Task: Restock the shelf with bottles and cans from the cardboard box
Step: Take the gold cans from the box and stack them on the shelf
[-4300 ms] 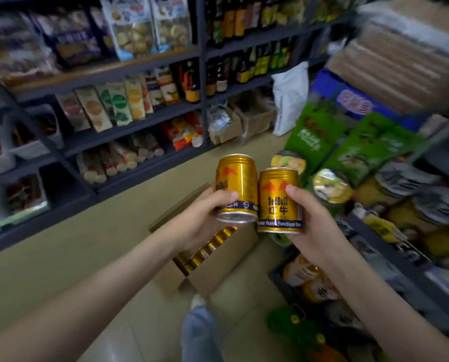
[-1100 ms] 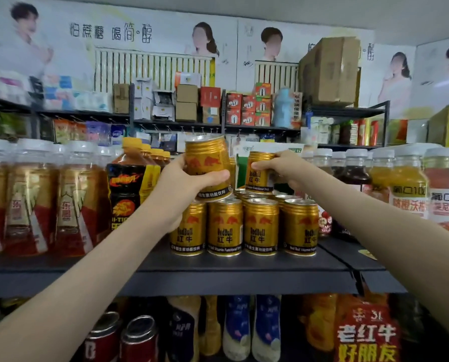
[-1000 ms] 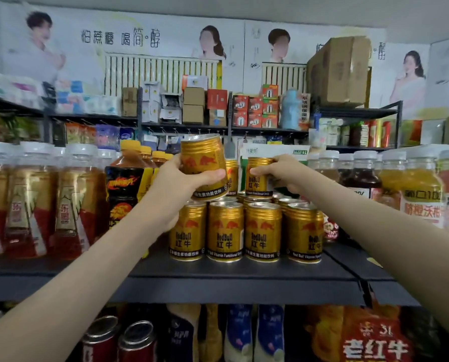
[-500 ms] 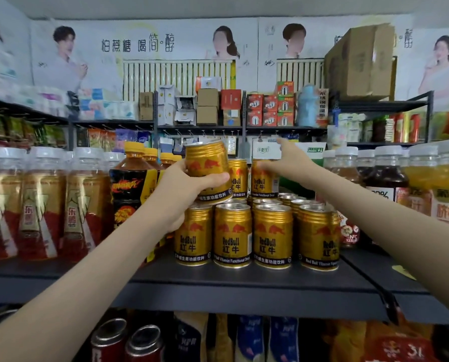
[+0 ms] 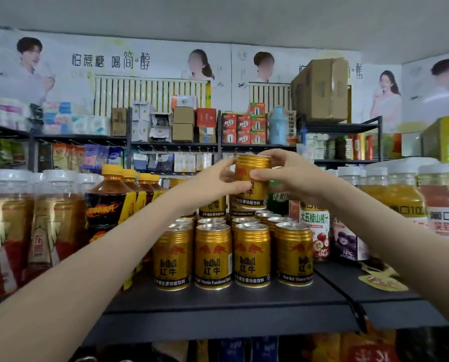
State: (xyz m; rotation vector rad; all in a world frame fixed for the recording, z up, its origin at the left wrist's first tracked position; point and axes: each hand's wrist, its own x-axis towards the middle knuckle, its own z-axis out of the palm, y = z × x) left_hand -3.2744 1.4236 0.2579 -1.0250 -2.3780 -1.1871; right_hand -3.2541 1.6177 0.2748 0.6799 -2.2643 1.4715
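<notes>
Both hands are closing in on one gold Red Bull can (image 5: 257, 194). The left hand (image 5: 213, 182) is wrapping it from 9 o'clock and the right hand (image 5: 293, 177) from 3 o'clock. Fingers (image 5: 275, 155) are curling round the ribbed top and both thumbs are pressing on the front, so neither hand is nearer: it's a shared grip.

The can is riding upright, long axis vertical, over the back of the gold block on the dark shelf (image 5: 231, 304). The landing spot is lying straight down at 6 o'clock, on the upper tier (image 5: 213, 209). I can't tell whether the base is touching the can under it. My read: it is needing a short, square drop onto the lids, no tilt.

Counting now:
- One can in the hands.
- Four cans are standing in the front row (image 5: 213, 254), with more lids showing behind.
- At least two cans are sitting on the upper tier, half hidden by the hands.
- Four yellow-capped energy-drink bottles (image 5: 108, 205) are lining up at 9 o'clock of the block.
- White-capped tea bottles (image 5: 48, 226) are standing beyond those, too crowded to count.

The supply box isn't showing in this view.
</notes>
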